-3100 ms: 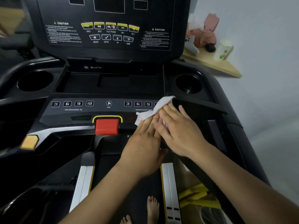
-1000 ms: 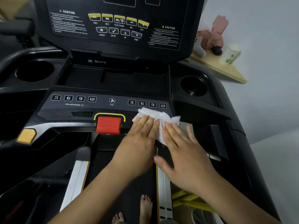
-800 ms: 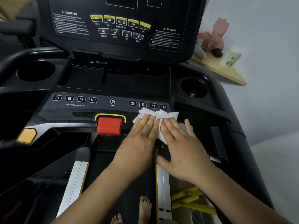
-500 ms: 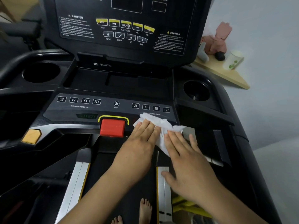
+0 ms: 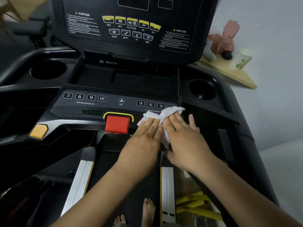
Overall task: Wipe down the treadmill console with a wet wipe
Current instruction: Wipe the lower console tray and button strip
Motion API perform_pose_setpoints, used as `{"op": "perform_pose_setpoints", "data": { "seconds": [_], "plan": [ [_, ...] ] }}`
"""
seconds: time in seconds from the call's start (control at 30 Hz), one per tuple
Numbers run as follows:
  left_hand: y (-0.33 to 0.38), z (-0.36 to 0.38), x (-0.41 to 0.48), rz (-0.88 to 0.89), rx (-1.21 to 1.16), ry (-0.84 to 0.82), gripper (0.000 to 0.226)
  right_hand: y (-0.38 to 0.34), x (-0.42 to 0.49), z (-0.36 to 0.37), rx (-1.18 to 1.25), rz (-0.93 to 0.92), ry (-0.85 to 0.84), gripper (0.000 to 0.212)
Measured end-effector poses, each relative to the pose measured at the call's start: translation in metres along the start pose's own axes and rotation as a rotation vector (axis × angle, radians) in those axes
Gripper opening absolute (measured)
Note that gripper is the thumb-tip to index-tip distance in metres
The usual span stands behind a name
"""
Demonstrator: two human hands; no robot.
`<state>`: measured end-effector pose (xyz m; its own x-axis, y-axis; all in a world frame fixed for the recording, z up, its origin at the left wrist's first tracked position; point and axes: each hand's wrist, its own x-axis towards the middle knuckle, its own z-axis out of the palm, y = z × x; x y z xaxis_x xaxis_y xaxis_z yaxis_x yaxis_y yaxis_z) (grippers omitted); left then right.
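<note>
Both hands lie flat, fingers straight, side by side on the wet wipe (image 5: 161, 114); left hand (image 5: 144, 141) near the red stop button (image 5: 117, 124); right hand (image 5: 185, 138) toward the right cup holder (image 5: 202, 90); wipe pressed on the treadmill console (image 5: 105, 105), covering the rightmost speed key.

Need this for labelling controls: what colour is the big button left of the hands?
The button is red, bordered yellow above; head view.
</note>
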<state>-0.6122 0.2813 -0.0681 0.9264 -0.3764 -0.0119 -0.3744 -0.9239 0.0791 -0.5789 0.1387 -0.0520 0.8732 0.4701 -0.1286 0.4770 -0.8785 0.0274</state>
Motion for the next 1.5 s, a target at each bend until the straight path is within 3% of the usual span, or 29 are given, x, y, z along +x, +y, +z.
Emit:
{"op": "perform_pose_setpoints", "data": {
  "seconds": [0.2, 0.33, 0.47, 0.63, 0.73, 0.83, 1.07, 1.2, 1.37, 1.5],
  "plan": [
    [0.0, 0.003, -0.001, -0.037, -0.032, -0.021, 0.069, -0.01, -0.026, 0.005, -0.008, 0.022, -0.077, 0.108],
    [0.001, 0.001, 0.002, -0.018, -0.075, 0.118, 0.071, -0.006, -0.02, 0.002, -0.01, 0.032, -0.052, 0.104],
    [0.002, -0.001, -0.004, -0.039, -0.022, -0.05, 0.071, -0.002, 0.009, -0.009, 0.005, 0.047, -0.031, 0.098],
    [0.002, 0.006, -0.009, -0.02, -0.125, 0.147, 0.068, -0.011, -0.029, 0.001, -0.048, 0.02, -0.093, 0.106],
    [0.002, 0.001, -0.007, -0.027, -0.084, 0.01, 0.068, -0.004, 0.0, -0.005, -0.017, -0.005, -0.05, 0.098],
    [0.003, 0.002, -0.007, -0.019, -0.096, 0.116, 0.07, -0.003, 0.015, -0.011, 0.011, -0.007, -0.042, 0.094],
    [0.005, 0.001, -0.008, -0.025, -0.001, -0.022, 0.073, -0.006, -0.016, -0.002, -0.022, 0.003, -0.085, 0.101],
    [0.006, -0.004, -0.007, -0.044, 0.031, -0.037, 0.072, -0.001, 0.018, -0.012, 0.007, -0.003, -0.07, 0.097],
    [-0.001, -0.002, -0.005, -0.036, -0.022, 0.053, 0.076, -0.002, -0.026, 0.002, -0.017, 0.02, -0.091, 0.108],
    [-0.002, -0.004, 0.0, -0.041, 0.064, -0.007, 0.074, 0.004, 0.003, -0.009, 0.006, 0.019, -0.076, 0.1]
  ]
}}
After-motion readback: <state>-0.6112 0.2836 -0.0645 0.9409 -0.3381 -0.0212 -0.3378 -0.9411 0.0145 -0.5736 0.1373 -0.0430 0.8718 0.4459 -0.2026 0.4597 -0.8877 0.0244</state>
